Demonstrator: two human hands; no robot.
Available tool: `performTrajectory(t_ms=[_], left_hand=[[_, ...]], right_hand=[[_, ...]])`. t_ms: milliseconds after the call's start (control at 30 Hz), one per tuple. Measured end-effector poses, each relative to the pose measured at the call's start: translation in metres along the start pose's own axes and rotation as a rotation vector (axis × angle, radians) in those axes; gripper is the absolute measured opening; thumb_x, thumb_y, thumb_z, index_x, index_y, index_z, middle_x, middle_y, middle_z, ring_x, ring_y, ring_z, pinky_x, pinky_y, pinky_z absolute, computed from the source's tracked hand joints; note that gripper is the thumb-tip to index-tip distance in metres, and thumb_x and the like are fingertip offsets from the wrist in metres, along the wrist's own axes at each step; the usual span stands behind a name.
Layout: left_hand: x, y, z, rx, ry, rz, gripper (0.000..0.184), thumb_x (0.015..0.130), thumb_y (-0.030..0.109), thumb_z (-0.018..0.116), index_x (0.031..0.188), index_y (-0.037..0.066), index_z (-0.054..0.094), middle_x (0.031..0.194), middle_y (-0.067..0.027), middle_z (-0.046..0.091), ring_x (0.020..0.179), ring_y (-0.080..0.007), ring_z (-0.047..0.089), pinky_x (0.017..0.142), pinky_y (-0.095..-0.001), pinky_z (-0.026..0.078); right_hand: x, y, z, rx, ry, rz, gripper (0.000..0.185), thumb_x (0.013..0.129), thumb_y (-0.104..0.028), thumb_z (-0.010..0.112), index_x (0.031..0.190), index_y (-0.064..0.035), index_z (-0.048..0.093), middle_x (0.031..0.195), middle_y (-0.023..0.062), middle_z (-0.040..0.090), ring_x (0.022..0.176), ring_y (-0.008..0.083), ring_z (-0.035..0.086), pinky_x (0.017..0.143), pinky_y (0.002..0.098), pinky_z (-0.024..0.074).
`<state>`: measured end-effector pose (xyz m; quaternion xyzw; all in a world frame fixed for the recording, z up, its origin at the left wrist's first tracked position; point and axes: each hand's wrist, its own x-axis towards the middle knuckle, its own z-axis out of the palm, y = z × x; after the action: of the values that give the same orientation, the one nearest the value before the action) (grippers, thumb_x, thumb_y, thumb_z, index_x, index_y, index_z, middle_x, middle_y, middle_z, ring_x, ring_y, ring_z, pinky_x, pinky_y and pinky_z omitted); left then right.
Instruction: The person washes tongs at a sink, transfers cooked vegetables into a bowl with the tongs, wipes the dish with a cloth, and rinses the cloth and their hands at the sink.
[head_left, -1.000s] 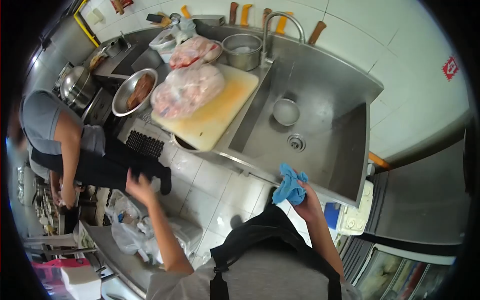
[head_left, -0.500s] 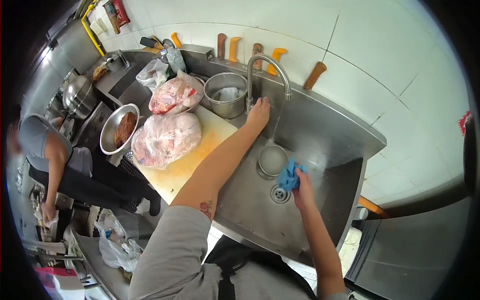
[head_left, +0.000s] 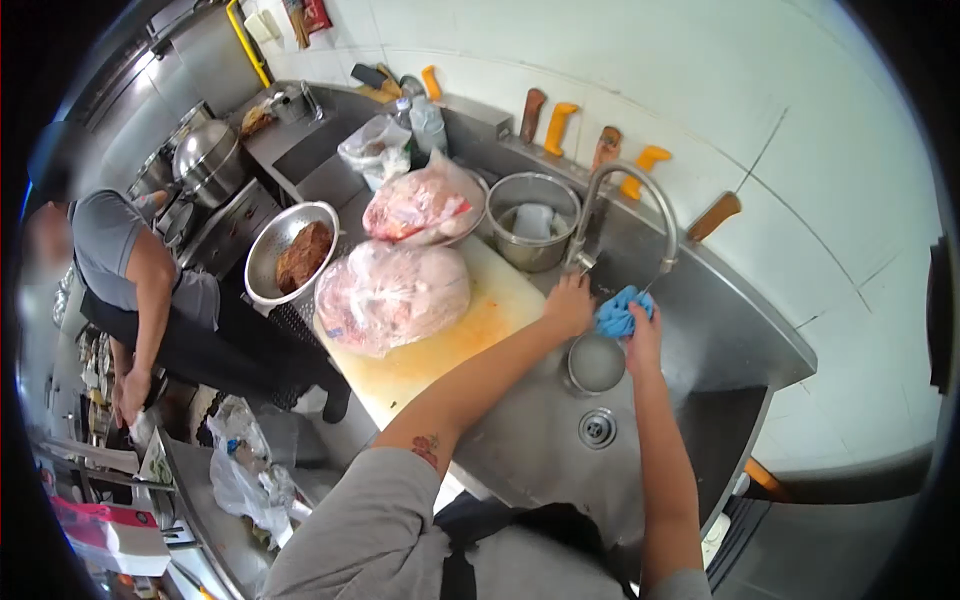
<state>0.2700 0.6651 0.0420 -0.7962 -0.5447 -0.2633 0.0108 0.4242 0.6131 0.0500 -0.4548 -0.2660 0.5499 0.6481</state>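
My right hand point(head_left: 645, 335) is closed on a crumpled blue cloth point(head_left: 624, 311), held beneath the spout of the curved faucet point(head_left: 667, 225). My left hand point(head_left: 571, 303) reaches to the faucet's base, by its lever; what its fingers grip is too small to make out. Just below the cloth, a round metal bowl point(head_left: 596, 363) stands in the steel sink point(head_left: 530, 450), near the drain point(head_left: 598, 428). Left of the faucet is a metal pot point(head_left: 533, 250) with something pale inside.
Bagged raw meat point(head_left: 395, 295) lies on a cutting board point(head_left: 490, 300), with a second bag point(head_left: 420, 205) behind. A bowl of brown meat point(head_left: 303, 258) is further left. A co-worker point(head_left: 150, 270) stands at the left. Knife handles point(head_left: 560, 128) line the wall.
My left hand has come from the left over to the faucet's base. My right hand has carried the blue cloth forward from the sink's front edge to under the spout. The view has shifted.
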Motion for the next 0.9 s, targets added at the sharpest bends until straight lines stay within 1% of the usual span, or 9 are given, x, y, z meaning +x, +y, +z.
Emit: performTrajectory(t_ms=[100, 233, 300, 333, 433, 533, 700, 800, 900], left_hand=[[-0.015, 0.015, 0.019, -0.637, -0.177, -0.260, 0.039, 0.092, 0.030, 0.042, 0.116, 0.001, 0.051, 0.106, -0.0192, 0.056, 0.093, -0.0313, 0.057, 0.082, -0.0383, 0.048], [-0.030, 0.024, -0.002, -1.634, -0.676, -0.884, 0.040, 0.094, 0.032, 0.038, 0.100, -0.004, 0.055, 0.095, -0.0203, 0.059, 0.081, -0.0269, 0.061, 0.073, -0.0371, 0.052], [-0.031, 0.016, 0.005, -1.472, -0.662, -0.890, 0.039, 0.093, 0.031, 0.038, 0.091, -0.003, 0.056, 0.089, -0.0187, 0.060, 0.079, -0.0241, 0.061, 0.069, -0.0370, 0.053], [-0.032, 0.012, 0.015, -1.391, -0.660, -0.893, 0.039, 0.093, 0.031, 0.038, 0.087, -0.003, 0.057, 0.085, -0.0180, 0.060, 0.078, -0.0227, 0.062, 0.068, -0.0370, 0.053], [-0.028, 0.001, 0.043, -0.841, -0.766, -0.428, 0.036, 0.091, 0.028, 0.041, 0.079, 0.000, 0.059, 0.082, -0.0174, 0.061, 0.076, -0.0238, 0.062, 0.068, -0.0370, 0.053], [-0.034, 0.010, 0.045, -0.384, -0.336, 0.016, 0.033, 0.089, 0.027, 0.044, 0.076, 0.002, 0.062, 0.081, -0.0176, 0.061, 0.074, -0.0287, 0.062, 0.067, -0.0387, 0.052], [-0.016, 0.031, 0.006, -0.386, -0.266, -0.033, 0.027, 0.085, 0.026, 0.052, 0.080, 0.003, 0.064, 0.088, -0.0191, 0.061, 0.078, -0.0332, 0.061, 0.070, -0.0420, 0.051], [-0.007, 0.040, -0.009, -0.449, -0.211, -0.059, 0.021, 0.082, 0.023, 0.056, 0.081, 0.003, 0.064, 0.086, -0.0173, 0.060, 0.080, -0.0340, 0.061, 0.070, -0.0434, 0.050], [-0.001, 0.043, -0.004, -0.593, -0.160, -0.121, 0.018, 0.080, 0.020, 0.058, 0.082, 0.004, 0.065, 0.083, -0.0165, 0.060, 0.080, -0.0345, 0.060, 0.070, -0.0439, 0.049]], right_hand=[[-0.004, -0.008, 0.014, -0.027, 0.084, -0.013, 0.050, 0.082, -0.014, 0.062, 0.127, -0.0063, 0.041, 0.112, 0.0073, 0.053, 0.097, 0.0174, 0.055, 0.083, 0.0303, 0.0459], [0.001, -0.020, 0.018, -0.831, -0.222, -0.306, 0.043, 0.082, -0.015, 0.062, 0.122, -0.0043, 0.050, 0.112, 0.0088, 0.055, 0.098, 0.0165, 0.055, 0.085, 0.0297, 0.0450], [-0.002, -0.037, 0.024, -1.201, -0.397, -0.468, 0.038, 0.083, -0.014, 0.061, 0.119, -0.0033, 0.054, 0.108, 0.0086, 0.058, 0.097, 0.0159, 0.056, 0.084, 0.0297, 0.0456], [-0.002, -0.044, 0.028, -1.050, -0.352, -0.369, 0.035, 0.084, -0.014, 0.061, 0.117, -0.0035, 0.056, 0.105, 0.0081, 0.060, 0.094, 0.0153, 0.057, 0.081, 0.0288, 0.0464], [0.004, -0.062, 0.040, -0.675, -0.231, -0.153, 0.029, 0.085, -0.015, 0.060, 0.113, -0.0039, 0.059, 0.097, 0.0070, 0.063, 0.086, 0.0133, 0.060, 0.075, 0.0249, 0.0484], [0.001, -0.074, 0.048, -0.535, -0.157, -0.105, 0.024, 0.087, -0.019, 0.060, 0.106, -0.0040, 0.062, 0.087, 0.0060, 0.063, 0.072, 0.0107, 0.060, 0.064, 0.0205, 0.0474], [-0.006, -0.087, 0.067, -0.755, -0.022, -0.040, 0.017, 0.088, -0.016, 0.056, 0.074, -0.0065, 0.060, 0.059, -0.0001, 0.051, 0.048, 0.0063, 0.045, 0.041, 0.0204, 0.0336], [0.010, -0.069, 0.040, -0.371, -0.144, 0.012, 0.020, 0.089, -0.014, 0.050, 0.069, -0.0108, 0.046, 0.058, -0.0034, 0.039, 0.046, 0.0047, 0.034, 0.039, 0.0213, 0.0245], [0.013, -0.054, 0.037, -0.159, -0.059, -0.039, 0.018, 0.082, -0.001, 0.043, 0.068, -0.0118, 0.043, 0.060, -0.0013, 0.042, 0.046, 0.0079, 0.034, 0.040, 0.0229, 0.0277]])
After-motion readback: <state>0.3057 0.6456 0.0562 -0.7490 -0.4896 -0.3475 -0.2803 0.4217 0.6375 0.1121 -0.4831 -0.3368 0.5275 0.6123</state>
